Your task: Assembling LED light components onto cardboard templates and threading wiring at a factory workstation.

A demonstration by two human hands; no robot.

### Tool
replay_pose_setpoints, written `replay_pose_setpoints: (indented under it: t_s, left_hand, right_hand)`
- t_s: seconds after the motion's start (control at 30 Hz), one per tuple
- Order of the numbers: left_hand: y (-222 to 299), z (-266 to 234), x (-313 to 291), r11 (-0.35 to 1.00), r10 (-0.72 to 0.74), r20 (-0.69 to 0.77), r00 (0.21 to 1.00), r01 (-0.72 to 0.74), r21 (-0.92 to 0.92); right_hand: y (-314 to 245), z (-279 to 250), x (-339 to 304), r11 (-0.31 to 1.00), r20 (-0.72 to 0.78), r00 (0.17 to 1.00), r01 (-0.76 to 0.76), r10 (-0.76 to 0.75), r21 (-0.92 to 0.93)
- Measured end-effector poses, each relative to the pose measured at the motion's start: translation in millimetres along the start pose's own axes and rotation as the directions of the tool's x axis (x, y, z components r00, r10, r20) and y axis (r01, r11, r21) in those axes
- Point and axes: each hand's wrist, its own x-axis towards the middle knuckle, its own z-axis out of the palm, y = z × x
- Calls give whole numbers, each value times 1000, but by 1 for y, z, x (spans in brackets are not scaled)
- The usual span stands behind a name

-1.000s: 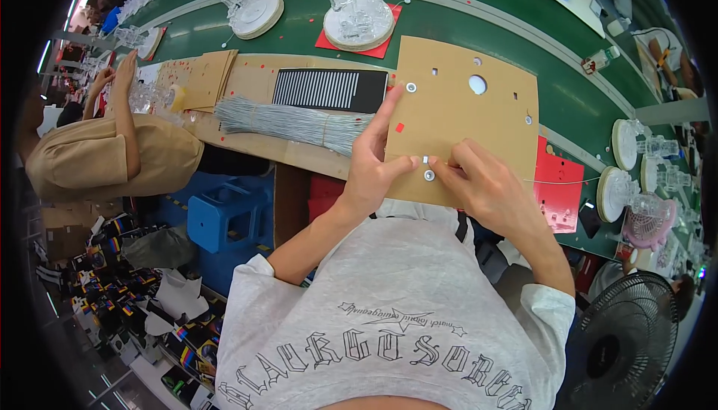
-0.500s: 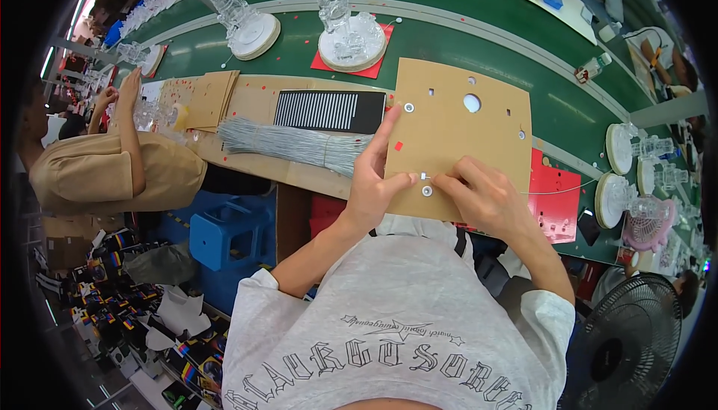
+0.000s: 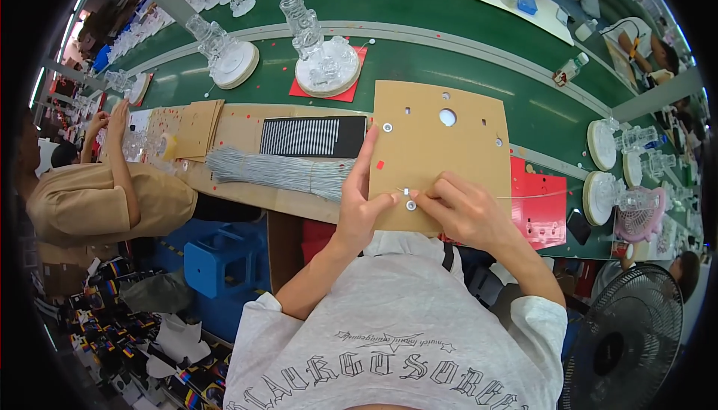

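Note:
A brown cardboard sheet (image 3: pixel 441 163) with several punched holes stands tilted in front of my body. My left hand (image 3: pixel 359 212) grips its left edge, fingers going behind and thumb on the front. The thumb tip lies beside a small white piece (image 3: pixel 406 191) at a slot low on the sheet. From the other side, my right hand (image 3: pixel 467 212) pinches at that slot with thumb and index finger, the other fingers curled. A thin pale wire (image 3: pixel 535 197) trails rightward from the right hand. White-ringed round holes, one (image 3: pixel 411 206) just below the slot, dot the sheet.
Left of the sheet lie a bundle of grey wires (image 3: pixel 280 172) and a black striped panel (image 3: pixel 314 137). A red sheet (image 3: pixel 540 212) and a phone (image 3: pixel 578 227) lie to the right. Clear figures on white round bases (image 3: pixel 327 66) stand around. A co-worker (image 3: pixel 105 193) sits at left.
The whole view has shifted, so the scene sits lower and further left. Both hands stay at the same slot, the right fingers slightly changed in place.

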Motion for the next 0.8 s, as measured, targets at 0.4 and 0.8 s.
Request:
replay_pose_setpoints:
  t_s: [0.4,0.8]
  left_hand:
    - [-19,9,-1,995,59,45,997,-63,77]
    - [-14,8,1,989,52,40,998,-57,134]
  right_hand:
    - [5,-4,-8,1000,-9,1000,-6,6,-21]
    - [4,2,-22,995,10,999,-35,36,-93]
